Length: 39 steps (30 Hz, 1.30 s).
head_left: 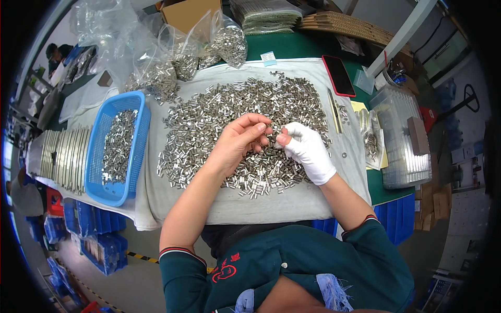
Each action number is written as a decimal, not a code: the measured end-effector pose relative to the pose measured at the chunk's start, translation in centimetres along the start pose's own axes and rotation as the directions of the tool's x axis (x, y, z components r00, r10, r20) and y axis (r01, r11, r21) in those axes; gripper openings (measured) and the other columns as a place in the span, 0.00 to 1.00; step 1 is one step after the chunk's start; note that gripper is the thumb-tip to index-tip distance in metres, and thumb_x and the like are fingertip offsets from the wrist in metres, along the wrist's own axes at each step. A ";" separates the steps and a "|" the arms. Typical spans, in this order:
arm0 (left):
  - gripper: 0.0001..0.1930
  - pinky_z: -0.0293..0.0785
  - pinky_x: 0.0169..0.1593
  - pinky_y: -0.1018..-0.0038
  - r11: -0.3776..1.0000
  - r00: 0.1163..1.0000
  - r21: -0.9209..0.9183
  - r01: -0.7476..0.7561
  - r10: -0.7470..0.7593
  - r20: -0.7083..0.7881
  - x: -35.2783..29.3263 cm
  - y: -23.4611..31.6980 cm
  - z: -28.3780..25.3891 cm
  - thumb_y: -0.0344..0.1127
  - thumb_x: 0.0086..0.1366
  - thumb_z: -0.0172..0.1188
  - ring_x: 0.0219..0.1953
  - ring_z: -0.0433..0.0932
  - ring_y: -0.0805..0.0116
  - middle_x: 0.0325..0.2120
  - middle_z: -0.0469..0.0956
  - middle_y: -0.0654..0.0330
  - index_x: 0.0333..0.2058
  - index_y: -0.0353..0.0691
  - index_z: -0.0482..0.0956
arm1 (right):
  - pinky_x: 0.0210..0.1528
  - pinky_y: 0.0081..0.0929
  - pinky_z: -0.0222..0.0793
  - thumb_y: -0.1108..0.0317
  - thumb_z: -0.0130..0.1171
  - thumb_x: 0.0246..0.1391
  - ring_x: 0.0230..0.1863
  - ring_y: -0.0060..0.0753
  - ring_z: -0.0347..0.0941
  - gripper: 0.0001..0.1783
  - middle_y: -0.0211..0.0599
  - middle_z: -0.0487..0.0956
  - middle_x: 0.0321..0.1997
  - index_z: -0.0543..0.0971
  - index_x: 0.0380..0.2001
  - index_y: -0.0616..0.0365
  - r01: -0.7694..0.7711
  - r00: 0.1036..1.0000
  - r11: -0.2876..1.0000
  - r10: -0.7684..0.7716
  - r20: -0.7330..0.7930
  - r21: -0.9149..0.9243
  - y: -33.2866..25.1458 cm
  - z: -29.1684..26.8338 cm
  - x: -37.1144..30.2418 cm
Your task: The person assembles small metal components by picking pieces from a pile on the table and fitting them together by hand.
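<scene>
A wide heap of small shiny metal cylinders [193,130] covers the middle of a pale grey cloth [271,211]. Above the heap, my bare left hand [239,140] is closed, thumb pressed against the curled fingers. Close on its right is my right hand [309,152], in a white glove that leaves the thumb tip bare, also closed in a pinch. Whatever the fingertips hold is too small to make out. To the left stands a blue plastic basket [94,151] with more metal cylinders [119,143] inside.
Clear bags of cylinders [229,44] stand along the back. A red-edged phone [338,75], tweezers [334,110] and clear plastic boxes [399,135] are on the right. Stacked metal strips [65,159] sit left of the basket. Another person [57,55] is far left.
</scene>
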<state>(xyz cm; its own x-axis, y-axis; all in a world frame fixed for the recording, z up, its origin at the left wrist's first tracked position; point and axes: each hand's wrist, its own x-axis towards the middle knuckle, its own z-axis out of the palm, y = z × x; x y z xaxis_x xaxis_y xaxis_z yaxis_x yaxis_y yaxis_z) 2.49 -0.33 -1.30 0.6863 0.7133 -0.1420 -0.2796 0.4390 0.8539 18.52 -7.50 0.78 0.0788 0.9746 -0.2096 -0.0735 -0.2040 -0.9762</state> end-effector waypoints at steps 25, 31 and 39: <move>0.11 0.62 0.27 0.89 0.999 0.999 0.009 0.042 -0.042 0.009 0.2 -0.7 0.0 0.33 0.60 0.51 0.23 0.65 0.86 0.23 0.71 0.71 0.41 0.39 0.73 | 0.26 0.12 0.57 0.66 0.59 0.45 0.23 0.11 0.60 0.09 0.22 0.68 0.21 0.72 0.24 0.58 0.109 0.992 0.978 -0.120 -0.049 -0.179 0.5 0.0 0.2; 0.11 0.63 0.28 0.87 0.999 0.998 -0.001 0.053 -0.053 -0.023 0.0 -0.4 0.7 0.32 0.59 0.51 0.22 0.64 0.84 0.24 0.72 0.69 0.40 0.36 0.72 | 0.27 0.12 0.58 0.65 0.60 0.44 0.23 0.12 0.61 0.10 0.23 0.70 0.22 0.73 0.25 0.59 0.141 0.986 0.971 -0.155 -0.058 -0.191 0.7 -0.2 0.3; 0.11 0.64 0.27 0.88 0.994 0.995 0.032 0.101 -0.101 -0.008 -0.1 -0.8 1.1 0.33 0.59 0.52 0.21 0.64 0.84 0.24 0.72 0.69 0.39 0.35 0.73 | 0.25 0.12 0.58 0.64 0.62 0.42 0.22 0.11 0.60 0.11 0.24 0.70 0.19 0.74 0.23 0.60 0.154 0.983 0.946 -0.176 -0.052 -0.284 0.3 -0.2 0.2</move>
<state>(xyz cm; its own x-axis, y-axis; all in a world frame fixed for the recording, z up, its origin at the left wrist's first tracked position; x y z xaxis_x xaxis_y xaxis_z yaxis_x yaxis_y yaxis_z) 3.38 -1.33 -1.39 0.7054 0.6698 -0.2319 -0.1871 0.4915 0.8505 18.71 -7.36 0.40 0.1425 0.9891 -0.0370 0.2251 -0.0688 -0.9719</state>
